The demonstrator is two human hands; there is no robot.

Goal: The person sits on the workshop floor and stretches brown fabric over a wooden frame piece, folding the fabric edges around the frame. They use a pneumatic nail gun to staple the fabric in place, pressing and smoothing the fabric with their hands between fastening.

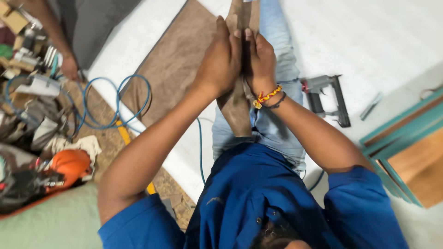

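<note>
Left hand [219,62] and right hand [260,62] press together, clasping a brown board strip [236,113] upright between them, above the person's lap. A grey nail gun [327,99] lies beside the right forearm on the white floor [369,41].

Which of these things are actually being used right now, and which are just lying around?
In use:
- brown board strip, pressed between the left hand and right hand

Lying about:
- grey staple gun on the white surface, right of the leg
- blue hose, coiled
- orange helmet among cluttered tools
- teal frame
- another person's hand, far left
</note>
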